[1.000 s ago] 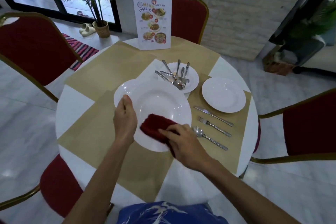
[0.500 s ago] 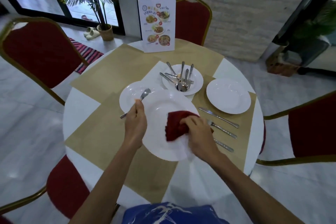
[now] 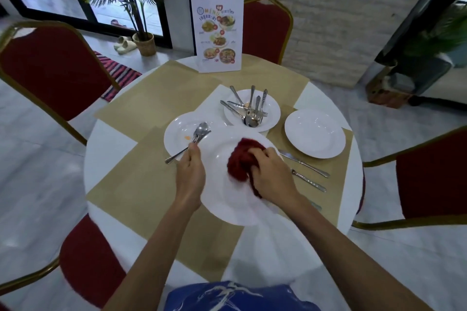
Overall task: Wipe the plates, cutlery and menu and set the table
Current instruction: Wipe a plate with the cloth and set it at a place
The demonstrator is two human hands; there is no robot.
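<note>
Your left hand grips the rim of the white plate to steady it over the table while your right hand, fingers closed on the red cloth, scrubs its face.

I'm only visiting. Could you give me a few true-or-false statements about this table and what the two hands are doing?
1. The right hand grips a red cloth on the big plate. True.
2. The menu lies flat on the table. False: it stands upright at the far edge.
3. The right plate holds cutlery. False: it is bare; the cutlery is piled in the far plate.
4. A knife and a fork lie on the mat, right of the big plate. True.
5. The left hand holds the big plate's rim. True.
</note>
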